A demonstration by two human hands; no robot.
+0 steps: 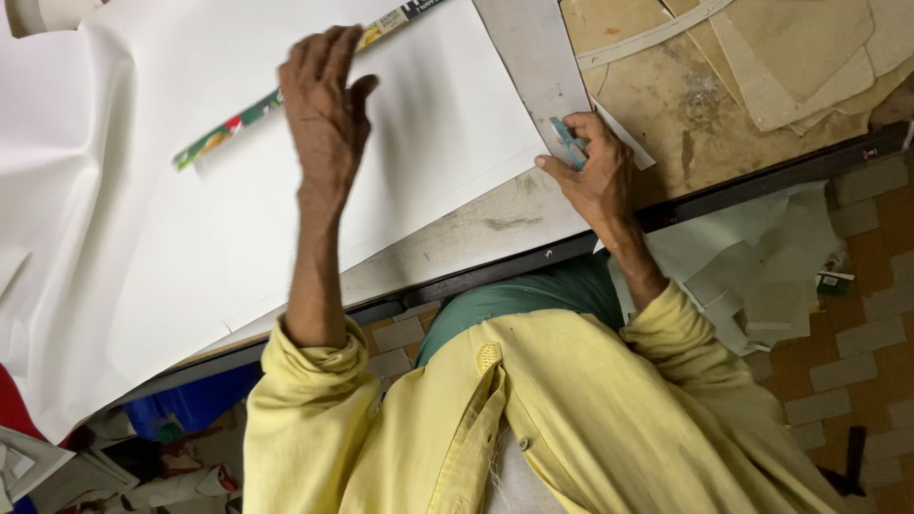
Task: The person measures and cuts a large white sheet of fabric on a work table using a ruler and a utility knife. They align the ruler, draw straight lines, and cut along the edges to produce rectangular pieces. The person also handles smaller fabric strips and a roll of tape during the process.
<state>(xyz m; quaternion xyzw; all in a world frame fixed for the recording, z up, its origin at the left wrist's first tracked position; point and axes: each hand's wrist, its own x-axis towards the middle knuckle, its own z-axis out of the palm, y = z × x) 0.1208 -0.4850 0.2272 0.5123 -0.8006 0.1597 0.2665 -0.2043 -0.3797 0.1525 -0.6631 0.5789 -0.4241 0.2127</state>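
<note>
Hands at work: left hand [327, 105] flat on ruler [249, 112], right hand [592, 167] at three o'clock gripping cutter [569, 143]; ruler could slip on sheet [286, 209].

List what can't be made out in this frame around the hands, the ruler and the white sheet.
Head view only:
- Left hand is motion-blurred; whether its fingertips press the ruler is unclear.
- Ruler's upper end is cut off by the top edge.
- Small blue tool is mostly covered by the right hand; its kind is unclear.
- White sheet runs past the left edge.
</note>
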